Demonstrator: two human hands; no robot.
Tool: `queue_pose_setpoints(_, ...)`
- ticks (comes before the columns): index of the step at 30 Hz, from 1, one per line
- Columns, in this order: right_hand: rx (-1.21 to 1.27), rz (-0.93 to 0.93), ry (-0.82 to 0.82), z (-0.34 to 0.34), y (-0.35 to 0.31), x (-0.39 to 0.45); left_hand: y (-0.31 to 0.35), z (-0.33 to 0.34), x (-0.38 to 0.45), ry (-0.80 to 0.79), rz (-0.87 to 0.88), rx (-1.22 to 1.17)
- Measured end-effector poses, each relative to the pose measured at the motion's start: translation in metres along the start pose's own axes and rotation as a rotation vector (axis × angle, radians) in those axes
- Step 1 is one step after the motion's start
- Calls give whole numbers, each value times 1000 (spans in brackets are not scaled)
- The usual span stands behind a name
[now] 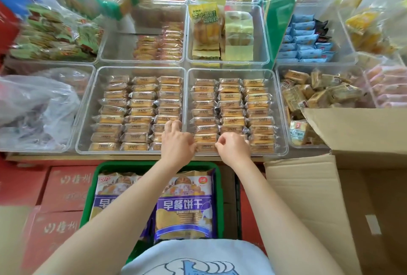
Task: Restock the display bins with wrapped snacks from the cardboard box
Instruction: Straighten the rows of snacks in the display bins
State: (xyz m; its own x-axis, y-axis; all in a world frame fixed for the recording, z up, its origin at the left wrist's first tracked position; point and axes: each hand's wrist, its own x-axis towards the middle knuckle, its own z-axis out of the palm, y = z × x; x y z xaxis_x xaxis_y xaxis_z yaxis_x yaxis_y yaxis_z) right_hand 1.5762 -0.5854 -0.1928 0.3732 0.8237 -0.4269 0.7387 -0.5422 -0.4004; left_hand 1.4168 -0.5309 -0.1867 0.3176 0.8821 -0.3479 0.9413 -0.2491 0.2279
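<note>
Two clear display bins stand side by side, the left bin [88,107] and the right bin [279,109]. Both hold neat rows of wrapped snacks [231,103] in clear film. My left hand [177,142] reaches over the front edge of the left bin, and its bent fingertips rest on the packs in that bin's right column. My right hand [234,148] sits at the front row of the right bin, fingers curled, thumb and forefinger pinching a wrapped snack [206,140]. The open cardboard box [319,197] stands at my right; its contents are hidden.
A green crate [220,186] with purple biscuit bags sits below my arms, with red cartons [66,186] to its left. A bin holding a crumpled plastic bag [37,102] is at the far left. More clear bins of other snacks fill the back and right.
</note>
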Motion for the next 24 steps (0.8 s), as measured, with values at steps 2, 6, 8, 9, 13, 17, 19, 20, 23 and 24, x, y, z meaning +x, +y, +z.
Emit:
queue_pose_setpoints(2,-26,-8,3,1,-1,3,-2,2,-4,58,17,25)
queue_pose_setpoints(6,-91,24,-11,3,-5,5,5,0,-1,49,-25,78)
queue_pose_setpoints(8,-118,18,-39,1,-7,6,9,-1,3,31,-45,95)
queue_pose_setpoints(9,-120,9,-50,0,-7,7,9,-1,3,34,-49,101)
queue_pose_setpoints(13,48,-32,25,-9,1,8,6,0,1,140,-6,66)
queue_pose_setpoints(17,42,-71,54,-6,1,14,7,1,9,36,13,210)
queue_pose_setpoints(19,-6,-56,27,-1,-1,16,9,3,14,-22,-1,257)
queue_pose_setpoints(20,-19,-45,28,1,-1,16,10,4,15,-35,-8,252)
queue_pose_setpoints(23,-12,-16,37,4,0,17,10,6,18,-45,-24,187)
queue_pose_setpoints(24,-2,-12,36,3,0,17,10,6,20,-47,-30,162)
